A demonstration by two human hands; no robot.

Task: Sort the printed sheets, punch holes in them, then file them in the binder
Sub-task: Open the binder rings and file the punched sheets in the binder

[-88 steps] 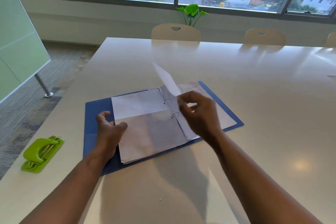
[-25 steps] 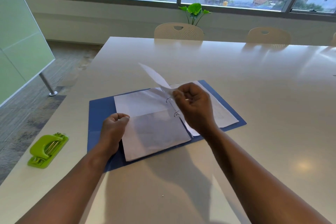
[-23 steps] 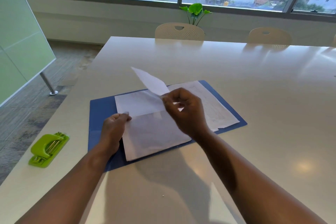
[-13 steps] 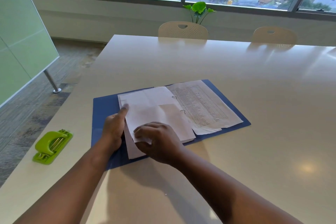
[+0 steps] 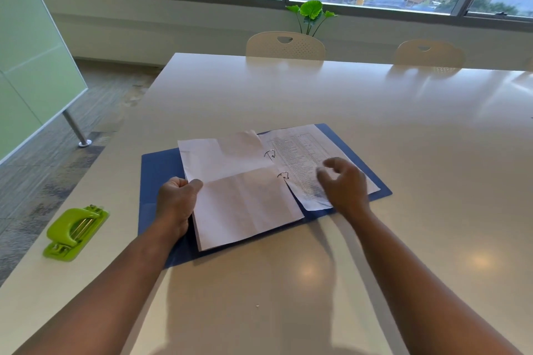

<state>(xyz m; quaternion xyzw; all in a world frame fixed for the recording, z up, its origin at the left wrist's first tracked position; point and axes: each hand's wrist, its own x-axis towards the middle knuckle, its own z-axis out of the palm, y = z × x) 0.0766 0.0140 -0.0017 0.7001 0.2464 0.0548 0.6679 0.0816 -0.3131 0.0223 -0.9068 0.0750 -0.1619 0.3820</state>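
Leftmost, near the table edge: a lime-green hole punch, flat on the surface, well apart from the paperwork. Next, a blue binder, lying open and flat, both covers spread. On its left cover, the left stack of sheets, blank sides up, creased across the middle, far corner curled up a little. At that stack's left edge, the left hand, fingers curled in, thumb pressed down on the paper margin. In the middle, two metal rings, threaded through the pages. Right of the rings, a printed sheet covered in fine columns of text, lying on the right cover. Over its near part, the right hand, blurred, fingers loosely bent and spread, gripping nothing; contact with the page impossible to tell. Farther back, two cream chairs and a small green plant by the window.
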